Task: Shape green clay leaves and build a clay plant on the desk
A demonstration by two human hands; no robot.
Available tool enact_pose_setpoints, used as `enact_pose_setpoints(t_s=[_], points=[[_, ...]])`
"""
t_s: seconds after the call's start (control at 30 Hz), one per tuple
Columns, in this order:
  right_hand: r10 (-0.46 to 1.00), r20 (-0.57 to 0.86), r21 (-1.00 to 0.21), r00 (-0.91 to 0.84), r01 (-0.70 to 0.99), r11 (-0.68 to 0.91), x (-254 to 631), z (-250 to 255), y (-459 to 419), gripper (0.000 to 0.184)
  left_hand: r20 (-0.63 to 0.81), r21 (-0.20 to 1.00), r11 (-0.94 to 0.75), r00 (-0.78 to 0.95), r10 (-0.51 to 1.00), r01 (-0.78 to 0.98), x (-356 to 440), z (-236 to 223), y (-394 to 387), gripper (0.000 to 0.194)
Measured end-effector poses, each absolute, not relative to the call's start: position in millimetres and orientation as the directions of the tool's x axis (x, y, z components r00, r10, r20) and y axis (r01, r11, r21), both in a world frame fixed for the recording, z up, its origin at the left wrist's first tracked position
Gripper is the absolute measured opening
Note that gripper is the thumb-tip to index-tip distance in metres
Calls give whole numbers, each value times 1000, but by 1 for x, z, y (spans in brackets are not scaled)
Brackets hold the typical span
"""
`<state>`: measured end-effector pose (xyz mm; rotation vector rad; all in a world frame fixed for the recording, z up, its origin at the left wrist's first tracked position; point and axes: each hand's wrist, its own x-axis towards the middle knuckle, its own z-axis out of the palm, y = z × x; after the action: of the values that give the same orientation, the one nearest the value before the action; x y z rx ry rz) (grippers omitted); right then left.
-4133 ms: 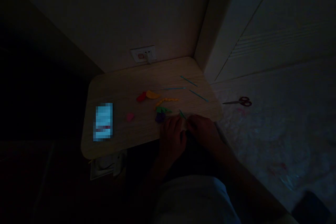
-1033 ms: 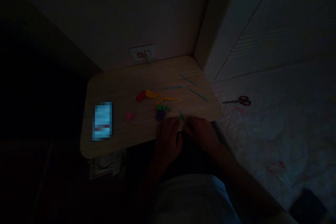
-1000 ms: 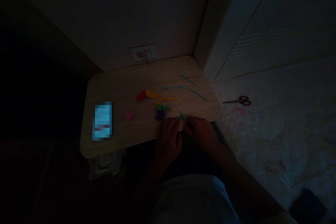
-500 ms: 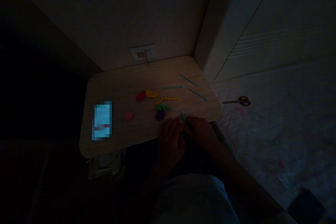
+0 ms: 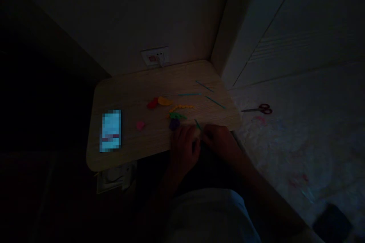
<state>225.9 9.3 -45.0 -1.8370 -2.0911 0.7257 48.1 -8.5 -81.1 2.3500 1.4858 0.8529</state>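
My right hand (image 5: 218, 136) is closed in a pinch at the near edge of the wooden table. From its fingertips a thin green modelling tool (image 5: 197, 123) points up and left. Close beside it, my left hand (image 5: 184, 145) has its fingers bent and pressed together at the table edge; what lies under them is too dark to make out. Just beyond the left fingers sits a purple clay lump (image 5: 174, 123), touching a green leaf-like clay piece (image 5: 177, 115). A beaded orange clay strand (image 5: 182, 106) curves behind these.
Red clay (image 5: 153, 103), yellow clay (image 5: 164, 101) and pink clay (image 5: 140, 125) lie on the table (image 5: 128, 91). Three thin blue-green sticks (image 5: 189, 94) rest farther back. A glowing, blurred phone (image 5: 111, 131) is at left. Scissors (image 5: 262, 109) lie right of the table. A wall socket (image 5: 155, 57) is behind.
Both hands stay at the table's near edge with only small shifts. The green tool has tilted slightly, and a small green bit seen earlier by my left fingertips no longer shows apart.
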Motion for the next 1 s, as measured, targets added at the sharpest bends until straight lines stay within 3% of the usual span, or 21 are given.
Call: enact_pose_setpoints(t_s=[0.2, 0.3, 0.57, 0.8, 1.0], points=[[992, -73, -555, -102, 831, 44, 245, -44, 13, 13, 400, 507, -391, 192, 896, 768, 67, -84, 2, 42], [995, -33, -537, -93, 841, 61, 260, -41, 13, 14, 375, 489, -367, 190, 908, 791, 68, -83, 3, 31], [966, 12, -581, -259, 784, 217, 273, -38, 24, 22, 371, 436, -344, 182, 911, 831, 64, -84, 10, 14], [933, 72, -539, -353, 773, 334, 275, -45, 43, 25, 368, 483, -328, 152, 917, 812, 64, -86, 9, 5], [936, 14, -479, -352, 820, 315, 275, -47, 52, 30, 390, 546, -356, 146, 909, 759, 63, -84, 7, 17]])
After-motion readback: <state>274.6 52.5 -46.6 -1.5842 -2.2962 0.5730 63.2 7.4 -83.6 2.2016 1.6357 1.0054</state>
